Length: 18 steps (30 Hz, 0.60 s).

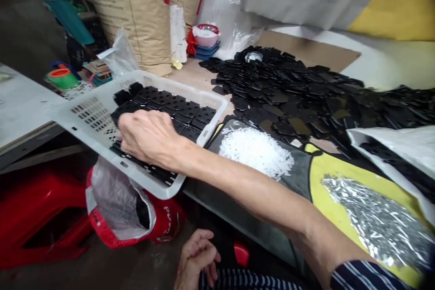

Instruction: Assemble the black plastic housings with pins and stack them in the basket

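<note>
My right hand [147, 138] reaches across into the white plastic basket [200, 138], its fingers curled down over a black plastic piece [126, 108] at the left end of the rows. Several black pieces with round holes [173, 103] lie in neat rows inside the basket. My fingertips are mostly hidden behind the hand. Low in the view, near my lap, my left hand [199, 256] is held with loosely bent fingers, apart from each other, and nothing in it.
A large heap of black pieces [288, 90] spreads at the back right. White slips [256, 152] and metal pins [377, 217] lie in piles. A red lined bag [122, 204] stands below the basket; paper sacks [136, 13] stand behind.
</note>
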Motion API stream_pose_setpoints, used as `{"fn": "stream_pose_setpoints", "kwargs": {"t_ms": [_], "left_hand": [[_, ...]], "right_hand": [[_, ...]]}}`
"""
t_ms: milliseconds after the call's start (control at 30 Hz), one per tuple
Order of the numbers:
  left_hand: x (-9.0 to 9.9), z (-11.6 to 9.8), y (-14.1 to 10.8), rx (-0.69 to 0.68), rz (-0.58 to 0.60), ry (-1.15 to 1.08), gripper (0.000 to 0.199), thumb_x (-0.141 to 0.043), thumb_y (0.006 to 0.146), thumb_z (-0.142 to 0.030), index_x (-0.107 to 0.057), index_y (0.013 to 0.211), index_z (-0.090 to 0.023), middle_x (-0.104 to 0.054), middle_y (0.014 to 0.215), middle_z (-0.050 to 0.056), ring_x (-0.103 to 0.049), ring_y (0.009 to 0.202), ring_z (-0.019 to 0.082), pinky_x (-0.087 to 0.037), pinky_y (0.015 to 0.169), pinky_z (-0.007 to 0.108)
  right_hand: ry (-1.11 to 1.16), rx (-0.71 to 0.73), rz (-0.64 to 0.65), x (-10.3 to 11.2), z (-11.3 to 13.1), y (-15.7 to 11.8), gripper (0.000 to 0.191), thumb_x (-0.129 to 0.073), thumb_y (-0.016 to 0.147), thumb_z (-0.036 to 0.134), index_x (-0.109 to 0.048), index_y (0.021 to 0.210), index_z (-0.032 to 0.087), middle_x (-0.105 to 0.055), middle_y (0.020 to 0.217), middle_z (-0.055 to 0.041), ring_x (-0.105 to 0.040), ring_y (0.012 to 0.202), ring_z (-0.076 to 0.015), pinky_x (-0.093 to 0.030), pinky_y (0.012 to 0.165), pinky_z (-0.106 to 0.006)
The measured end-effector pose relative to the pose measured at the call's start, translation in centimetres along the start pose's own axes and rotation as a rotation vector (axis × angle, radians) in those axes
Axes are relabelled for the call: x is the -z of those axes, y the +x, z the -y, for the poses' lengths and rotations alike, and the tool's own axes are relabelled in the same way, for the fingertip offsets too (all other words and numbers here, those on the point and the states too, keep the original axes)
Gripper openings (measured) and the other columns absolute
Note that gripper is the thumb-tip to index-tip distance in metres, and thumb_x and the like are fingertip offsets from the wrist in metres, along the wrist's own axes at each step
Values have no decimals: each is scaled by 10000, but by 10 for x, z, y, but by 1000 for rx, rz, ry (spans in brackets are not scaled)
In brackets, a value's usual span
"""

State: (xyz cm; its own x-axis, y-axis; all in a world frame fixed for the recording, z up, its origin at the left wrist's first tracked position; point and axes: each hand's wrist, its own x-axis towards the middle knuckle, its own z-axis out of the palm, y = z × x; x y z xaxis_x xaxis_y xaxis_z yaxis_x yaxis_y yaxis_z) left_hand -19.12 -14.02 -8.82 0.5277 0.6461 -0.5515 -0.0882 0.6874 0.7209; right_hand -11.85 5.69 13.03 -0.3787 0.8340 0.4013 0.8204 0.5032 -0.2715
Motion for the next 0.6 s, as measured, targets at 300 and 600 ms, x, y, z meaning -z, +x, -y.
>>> {"fn": "stream_pose_setpoints", "kwargs": {"t_ms": [300,600], "left_hand": [[-39,-51,-16,90,385,258,451,-735,544,-439,-587,823,-117,-612,625,39,-460,522,104,-315,512,233],[-119,-75,-4,1,570,239,308,-711,590,-213,-610,866,-120,-635,653,37,-467,448,77,-335,428,187]], "right_hand": [[-476,-964,-209,80,-198,-209,410,-605,802,365,-575,1093,77,-575,1060,-187,-518,1006,-319,-429,794,-383],[-381,-805,283,91,-262,-238,493,-573,817,458,-501,1199,157,-539,1211,-142,-442,1157,-284,-311,948,-425]]}}
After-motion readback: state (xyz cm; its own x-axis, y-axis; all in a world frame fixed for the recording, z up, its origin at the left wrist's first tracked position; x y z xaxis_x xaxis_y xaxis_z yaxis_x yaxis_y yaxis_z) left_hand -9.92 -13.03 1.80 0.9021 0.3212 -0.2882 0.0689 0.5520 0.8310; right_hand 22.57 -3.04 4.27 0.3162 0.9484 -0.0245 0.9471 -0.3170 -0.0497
